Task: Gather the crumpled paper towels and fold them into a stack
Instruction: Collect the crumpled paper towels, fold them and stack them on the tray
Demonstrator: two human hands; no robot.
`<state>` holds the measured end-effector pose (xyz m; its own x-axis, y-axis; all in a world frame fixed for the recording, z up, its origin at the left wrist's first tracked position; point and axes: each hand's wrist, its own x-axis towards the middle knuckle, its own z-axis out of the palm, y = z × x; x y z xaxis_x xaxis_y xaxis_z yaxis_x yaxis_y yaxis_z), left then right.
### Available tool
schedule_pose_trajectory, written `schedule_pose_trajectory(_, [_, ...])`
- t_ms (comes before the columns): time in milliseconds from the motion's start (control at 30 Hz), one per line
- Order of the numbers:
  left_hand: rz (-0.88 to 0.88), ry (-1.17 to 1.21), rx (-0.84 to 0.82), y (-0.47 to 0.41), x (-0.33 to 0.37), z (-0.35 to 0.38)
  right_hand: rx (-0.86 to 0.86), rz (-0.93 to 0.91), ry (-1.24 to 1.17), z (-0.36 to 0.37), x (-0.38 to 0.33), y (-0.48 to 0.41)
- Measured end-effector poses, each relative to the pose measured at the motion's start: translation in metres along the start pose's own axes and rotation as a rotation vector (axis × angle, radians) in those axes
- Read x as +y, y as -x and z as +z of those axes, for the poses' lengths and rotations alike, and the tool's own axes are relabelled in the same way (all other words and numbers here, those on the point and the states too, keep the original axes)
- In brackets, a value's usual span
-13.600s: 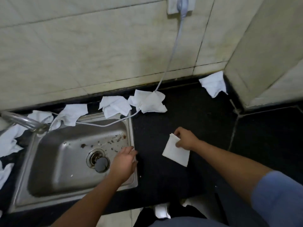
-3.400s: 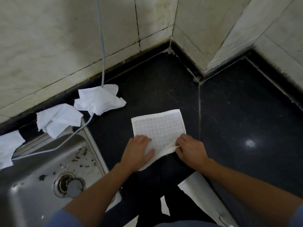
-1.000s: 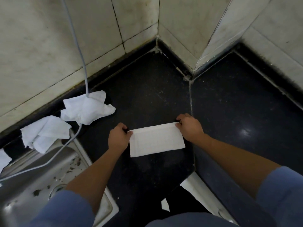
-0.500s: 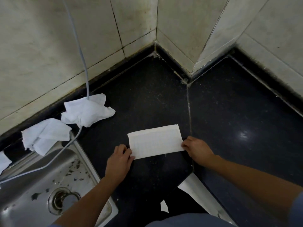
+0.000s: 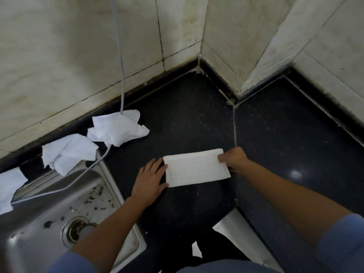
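Note:
A white paper towel (image 5: pixel 197 168), folded in half into a long rectangle, lies flat on the black counter (image 5: pixel 187 119). My left hand (image 5: pixel 150 178) lies flat with straight fingers at the towel's left edge. My right hand (image 5: pixel 233 159) pinches the towel's right end. Two crumpled paper towels (image 5: pixel 118 130) (image 5: pixel 69 152) lie along the back wall behind the sink, and a third (image 5: pixel 9 186) shows at the left frame edge.
A steel sink (image 5: pixel 65 213) with dark debris and a drain fills the lower left. A grey cord (image 5: pixel 120 62) hangs down the tiled wall, passes over a crumpled towel and runs into the sink. Tiled walls form a corner behind the counter.
My right hand has moved from the towel's lower right corner up to its right end and now pinches it. My left hand has flattened against the left edge.

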<state>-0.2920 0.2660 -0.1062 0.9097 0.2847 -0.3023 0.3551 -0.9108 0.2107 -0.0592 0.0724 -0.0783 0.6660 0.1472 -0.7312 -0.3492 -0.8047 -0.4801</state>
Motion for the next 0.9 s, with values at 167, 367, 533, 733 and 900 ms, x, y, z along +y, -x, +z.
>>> schedule_pose_trajectory(167, [-0.144, 0.060, 0.033, 0.033, -0.024, 0.004, -0.117, -0.050, -0.114, 0.020, -0.030, 0.024])
schedule_pose_trajectory(367, [-0.240, 0.100, 0.066, 0.065, -0.042, 0.005, -0.215, -0.200, 0.050, 0.110, -0.055, 0.046])
schedule_pose_trajectory(533, [-0.282, 0.143, 0.047, 0.082, -0.046, 0.008, -0.102, -0.281, 0.358, 0.156, -0.052, 0.040])
schedule_pose_trajectory(733, [-0.228, 0.152, 0.053, 0.072, -0.038, 0.009, -0.152, -0.396, 0.355, 0.150, -0.043, 0.038])
schedule_pose_trajectory(900, [-0.034, 0.138, 0.108, 0.027, -0.007, -0.001, 0.216, -0.936, 0.765, 0.112, -0.002, 0.038])
